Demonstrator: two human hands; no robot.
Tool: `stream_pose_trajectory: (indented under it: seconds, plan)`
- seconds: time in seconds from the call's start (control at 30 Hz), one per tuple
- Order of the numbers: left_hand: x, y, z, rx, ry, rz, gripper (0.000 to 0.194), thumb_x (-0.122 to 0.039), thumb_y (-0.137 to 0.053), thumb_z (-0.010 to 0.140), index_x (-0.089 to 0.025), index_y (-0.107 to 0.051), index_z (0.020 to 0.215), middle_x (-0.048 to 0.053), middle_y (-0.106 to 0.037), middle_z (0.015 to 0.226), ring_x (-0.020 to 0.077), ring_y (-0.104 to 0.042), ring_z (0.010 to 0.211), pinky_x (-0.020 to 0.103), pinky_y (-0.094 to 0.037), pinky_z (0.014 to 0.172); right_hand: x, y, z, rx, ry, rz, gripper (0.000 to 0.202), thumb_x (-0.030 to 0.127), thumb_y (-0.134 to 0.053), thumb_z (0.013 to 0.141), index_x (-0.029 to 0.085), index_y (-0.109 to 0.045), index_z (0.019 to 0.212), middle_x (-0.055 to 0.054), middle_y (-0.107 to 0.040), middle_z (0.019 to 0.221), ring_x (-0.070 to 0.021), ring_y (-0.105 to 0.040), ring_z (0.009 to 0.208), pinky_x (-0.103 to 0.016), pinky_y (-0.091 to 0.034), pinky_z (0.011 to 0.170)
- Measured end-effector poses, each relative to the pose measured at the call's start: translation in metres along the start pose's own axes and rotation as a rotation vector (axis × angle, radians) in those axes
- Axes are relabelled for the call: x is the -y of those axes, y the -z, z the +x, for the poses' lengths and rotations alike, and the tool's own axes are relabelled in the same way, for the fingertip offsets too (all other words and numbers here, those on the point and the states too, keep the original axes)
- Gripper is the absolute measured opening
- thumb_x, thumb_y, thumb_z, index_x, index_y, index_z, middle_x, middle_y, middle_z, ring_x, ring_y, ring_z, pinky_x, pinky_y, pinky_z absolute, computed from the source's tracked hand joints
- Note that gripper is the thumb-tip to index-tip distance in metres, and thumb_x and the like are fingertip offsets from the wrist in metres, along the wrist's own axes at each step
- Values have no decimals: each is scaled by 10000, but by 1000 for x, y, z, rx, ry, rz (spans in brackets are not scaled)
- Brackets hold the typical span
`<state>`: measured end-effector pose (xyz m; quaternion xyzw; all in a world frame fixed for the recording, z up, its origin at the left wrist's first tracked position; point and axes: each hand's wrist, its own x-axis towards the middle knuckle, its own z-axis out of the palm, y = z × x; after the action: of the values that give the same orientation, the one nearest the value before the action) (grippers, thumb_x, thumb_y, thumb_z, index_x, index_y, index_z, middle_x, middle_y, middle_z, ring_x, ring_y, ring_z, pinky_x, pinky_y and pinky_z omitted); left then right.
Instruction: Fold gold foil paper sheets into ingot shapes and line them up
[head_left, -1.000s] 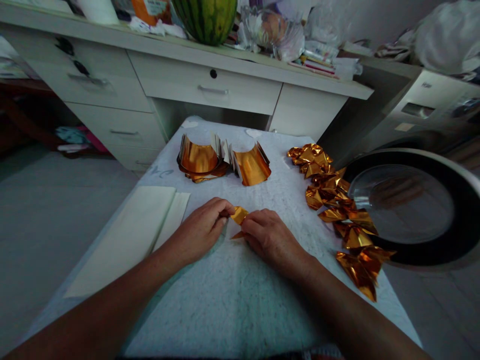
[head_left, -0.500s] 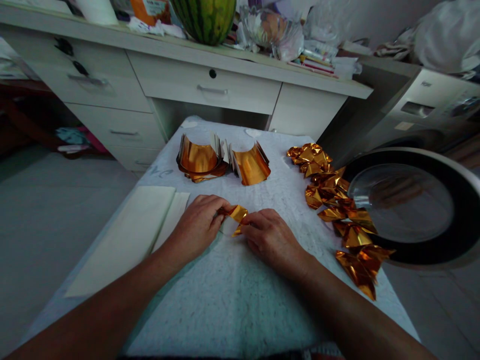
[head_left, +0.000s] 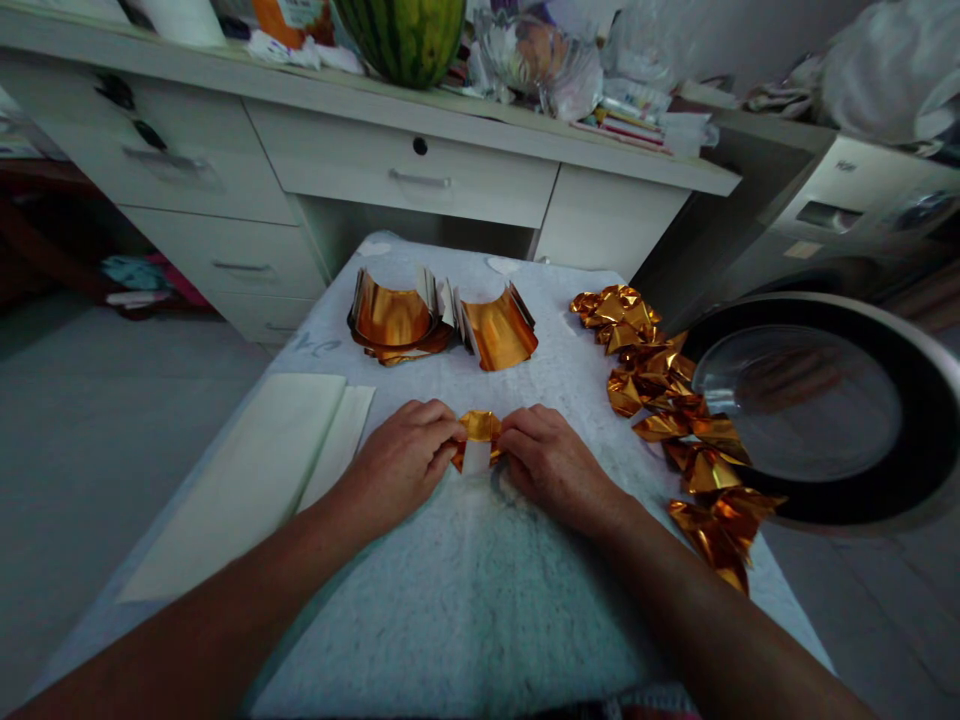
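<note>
A small folded piece of gold foil paper [head_left: 481, 426] with a whitish strip at its front is held between both hands at the middle of the cloth-covered table [head_left: 420, 620]. My left hand [head_left: 409, 450] pinches its left end, and my right hand [head_left: 546, 462] pinches its right end. Behind the hands stand two curved stacks of gold sheets, one on the left [head_left: 394, 318] and one on the right [head_left: 501, 332]. Folded gold foil pieces [head_left: 649, 375] lie in a row along the table's right side.
White paper sheets [head_left: 247, 480] lie on the table's left. Beyond the table is a white drawer desk [head_left: 405, 165] carrying a watermelon [head_left: 405, 35] and a glass bowl [head_left: 532, 55]. An open round washing machine door [head_left: 799, 400] stands close to the right edge.
The foil piece has turned from a slanted position to a level one, and its whitish strip now faces front. My left hand has shifted slightly; both hands still grip the ends.
</note>
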<state>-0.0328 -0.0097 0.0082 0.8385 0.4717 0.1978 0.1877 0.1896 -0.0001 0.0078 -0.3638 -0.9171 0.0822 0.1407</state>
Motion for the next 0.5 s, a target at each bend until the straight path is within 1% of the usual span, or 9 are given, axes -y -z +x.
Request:
stream_pose_trajectory:
  seconds: [0.13,0.23,0.37,0.5]
  plan:
    - [0,-1,0,-10,-12,12,177,-115,-500,879,-190,-651,935,47,-616,962,210,-564,934,371,-476,852,5,0,1,8,-19,10,179,69,-522,839,144,-649,939,-87,-629,959,-207,-506,881,-344,-395,823]
    - [0,0,-1,-11,-13,-1,177,-117,-497,874,-195,-647,927,45,-611,957,207,-568,939,365,-484,851,6,1,2,10,-16,-2,164,97,-532,856,146,-658,949,-86,-635,950,-209,-504,869,-348,-394,822]
    - [-1,2,-3,16,-26,-13,205,-105,-477,860,-203,-642,931,43,-606,970,204,-571,954,369,-479,869,5,3,2,18,24,-28,149,140,-529,900,158,-671,943,-80,-648,916,-214,-505,853,-350,-393,798]
    - [-3,6,-4,49,-27,12,254,-68,-469,807,-203,-645,932,49,-603,981,214,-561,972,382,-471,887,3,4,0,-15,22,39,168,122,-504,918,155,-666,942,-87,-660,923,-209,-534,865,-348,-412,809]
